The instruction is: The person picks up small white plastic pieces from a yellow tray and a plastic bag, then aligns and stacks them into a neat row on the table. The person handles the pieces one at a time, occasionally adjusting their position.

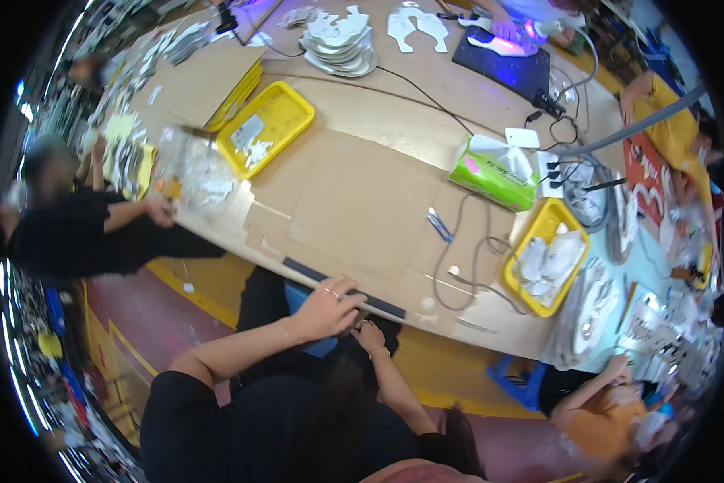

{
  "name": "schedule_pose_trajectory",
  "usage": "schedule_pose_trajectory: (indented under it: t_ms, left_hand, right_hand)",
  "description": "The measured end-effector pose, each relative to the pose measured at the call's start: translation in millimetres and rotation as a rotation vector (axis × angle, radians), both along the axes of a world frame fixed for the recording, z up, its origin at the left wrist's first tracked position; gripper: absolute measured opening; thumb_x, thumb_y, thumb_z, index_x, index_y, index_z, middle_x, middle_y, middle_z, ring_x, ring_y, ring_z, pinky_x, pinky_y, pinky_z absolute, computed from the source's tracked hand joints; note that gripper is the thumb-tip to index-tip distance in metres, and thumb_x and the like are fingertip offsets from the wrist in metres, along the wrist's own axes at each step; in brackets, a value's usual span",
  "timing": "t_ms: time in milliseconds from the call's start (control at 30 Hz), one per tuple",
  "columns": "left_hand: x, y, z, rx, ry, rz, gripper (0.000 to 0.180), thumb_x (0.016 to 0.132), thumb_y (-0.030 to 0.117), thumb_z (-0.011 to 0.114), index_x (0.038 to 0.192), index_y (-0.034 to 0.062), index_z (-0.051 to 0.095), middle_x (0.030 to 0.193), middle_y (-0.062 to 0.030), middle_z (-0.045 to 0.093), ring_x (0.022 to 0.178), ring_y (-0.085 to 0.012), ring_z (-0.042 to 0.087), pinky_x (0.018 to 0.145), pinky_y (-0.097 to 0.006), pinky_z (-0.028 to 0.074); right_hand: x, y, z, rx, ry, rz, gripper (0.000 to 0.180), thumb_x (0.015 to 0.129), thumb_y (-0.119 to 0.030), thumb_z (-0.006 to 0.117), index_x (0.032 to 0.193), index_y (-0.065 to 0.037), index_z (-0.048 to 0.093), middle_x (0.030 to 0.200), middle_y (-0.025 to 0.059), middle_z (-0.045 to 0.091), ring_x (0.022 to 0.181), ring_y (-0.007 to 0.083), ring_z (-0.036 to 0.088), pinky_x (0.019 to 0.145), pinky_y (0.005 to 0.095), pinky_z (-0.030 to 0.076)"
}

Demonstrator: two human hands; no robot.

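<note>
My left hand [328, 309] rests on the near edge of the table [378, 233], its fingers stretched over a black strip [305, 270] along that edge. Just below the edge is my right hand [369, 336], its fingers curled beside a small dark thing that I cannot make out. The left hand partly covers the gap between them. Farther in on the tabletop lie a flat cardboard sheet [362, 193] and a pair of blue-handled thread snips [439, 225].
A yellow tray [299, 98] with white pieces stands at the far left, another yellow tray [513, 278] at the right. Near it are a green tissue pack [478, 181] and a loose grey cord [436, 286]. Co-workers sit at left and right; stacked white pieces [338, 48] lie far back.
</note>
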State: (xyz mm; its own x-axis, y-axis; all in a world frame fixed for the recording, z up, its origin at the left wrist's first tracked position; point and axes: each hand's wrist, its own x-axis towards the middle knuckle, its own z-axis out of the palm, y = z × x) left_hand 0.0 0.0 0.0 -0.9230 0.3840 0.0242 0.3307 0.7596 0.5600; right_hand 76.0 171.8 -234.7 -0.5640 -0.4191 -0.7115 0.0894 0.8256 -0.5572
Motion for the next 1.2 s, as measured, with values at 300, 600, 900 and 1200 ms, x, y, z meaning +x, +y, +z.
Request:
schedule_pose_trajectory:
  t_ms: [300,600,900,1200]
  left_hand:
    - [-12.3,-86.4,-121.1,0.195,0.243,-0.209,0.055,0.078,0.023,0.072,0.129,0.0254,0.051,0.144,-0.0114,0.036,0.136,-0.0356,0.025,0.111,-0.055,0.022]
    - [-1.6,-93.7,-135.1,0.017,0.213,-0.19,0.053,0.083,0.04,0.064,0.132,0.03,0.047,0.146,-0.0093,0.036,0.138,-0.0323,0.026,0.114,-0.053,0.011]
    - [-9.9,-87.6,-127.6,0.078,0.202,-0.228,0.061,0.082,0.043,0.066,0.136,0.0254,0.042,0.146,-0.0138,0.032,0.135,-0.0336,0.028,0.107,-0.058,0.023]
    - [-10.7,-86.8,-130.3,0.162,0.241,-0.187,0.062,0.078,0.036,0.072,0.133,0.0233,0.046,0.143,-0.0142,0.033,0.133,-0.0374,0.03,0.106,-0.058,0.027]
  right_hand:
    - [-17.3,-115.1,-20.6,-0.175,0.322,-0.003,0.046,0.083,-0.032,0.063,0.123,-0.009,0.055,0.125,0.0164,0.056,0.119,0.0343,0.051,0.095,0.0471,0.044]
    - [-17.2,-101.9,-31.0,-0.148,0.33,0.046,0.046,0.083,-0.031,0.063,0.123,-0.009,0.055,0.125,0.0165,0.056,0.119,0.0346,0.051,0.095,0.047,0.044]
    - [-19.5,-36.7,-13.5,-0.148,0.387,0.111,0.046,0.083,-0.031,0.063,0.123,-0.009,0.055,0.125,0.0167,0.056,0.119,0.0349,0.05,0.096,0.0469,0.043]
    - [-35.4,-39.8,-24.8,-0.13,0.481,0.128,0.047,0.083,-0.031,0.063,0.124,-0.008,0.055,0.125,0.0168,0.056,0.119,0.0352,0.05,0.097,0.0469,0.043]
